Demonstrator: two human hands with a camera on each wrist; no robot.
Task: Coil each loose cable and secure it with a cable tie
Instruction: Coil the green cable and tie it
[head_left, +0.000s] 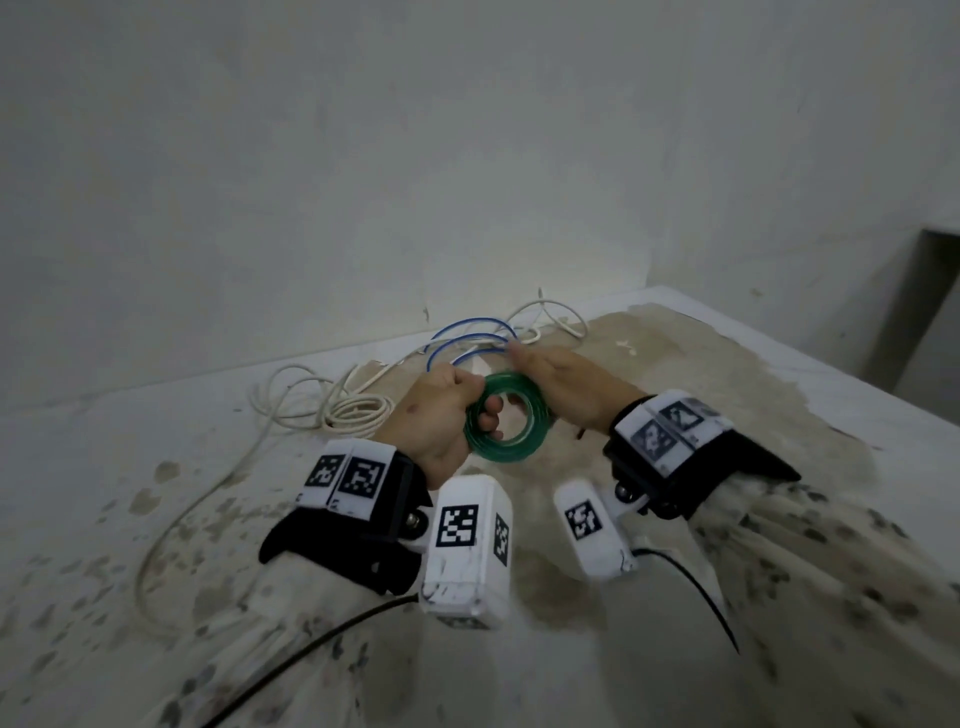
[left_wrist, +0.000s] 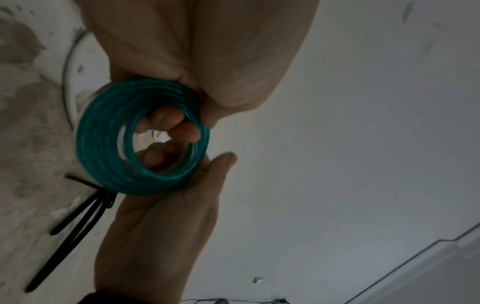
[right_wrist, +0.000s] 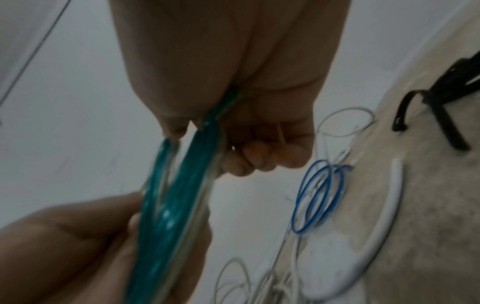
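Note:
A green cable coil (head_left: 506, 422) of several tight turns is held upright above the table between both hands. My left hand (head_left: 440, 415) grips its left side, with fingertips (left_wrist: 182, 127) poking through the ring. My right hand (head_left: 566, 387) holds the right side, and the right wrist view shows its fingers (right_wrist: 259, 158) curled beside the green coil (right_wrist: 182, 195). Black cable ties (left_wrist: 78, 218) lie on the table below the green coil (left_wrist: 109, 127), seen too in the right wrist view as black cable ties (right_wrist: 441, 111).
Loose blue cable loops (head_left: 467, 338) lie just beyond the hands, by the wall. A tangled white cable (head_left: 332, 405) spreads over the stained table (head_left: 156, 467) at the left, and another white cable (head_left: 550, 317) sits at the back. The table's right edge (head_left: 831, 364) drops away.

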